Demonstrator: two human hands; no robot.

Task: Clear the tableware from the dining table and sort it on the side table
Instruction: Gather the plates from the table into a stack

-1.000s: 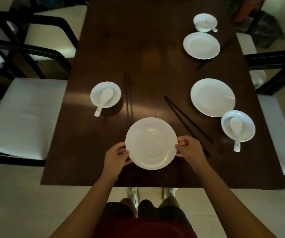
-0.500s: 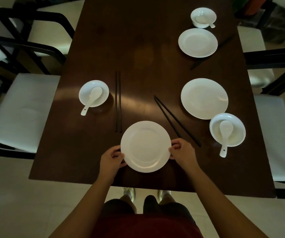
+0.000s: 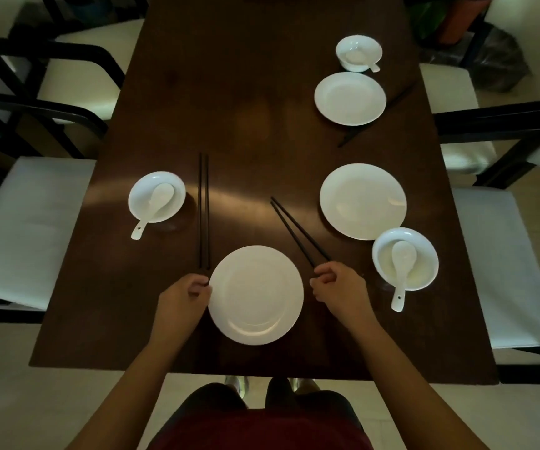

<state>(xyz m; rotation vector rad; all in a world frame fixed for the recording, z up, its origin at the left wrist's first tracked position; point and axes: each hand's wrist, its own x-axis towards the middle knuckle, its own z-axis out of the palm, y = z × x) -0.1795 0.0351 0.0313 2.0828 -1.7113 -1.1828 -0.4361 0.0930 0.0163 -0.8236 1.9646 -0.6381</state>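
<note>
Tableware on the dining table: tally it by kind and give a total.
Plates: 3
Bowls: 3
Spoons: 3
Chopstick pairs: 3
Total: 12

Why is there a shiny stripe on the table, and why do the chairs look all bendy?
In the head view, light glares off the polished dining table in a pale band between the left bowl and the chopsticks; the wide-angle lens curves the chairs at the edges; the corners are dim.
</note>
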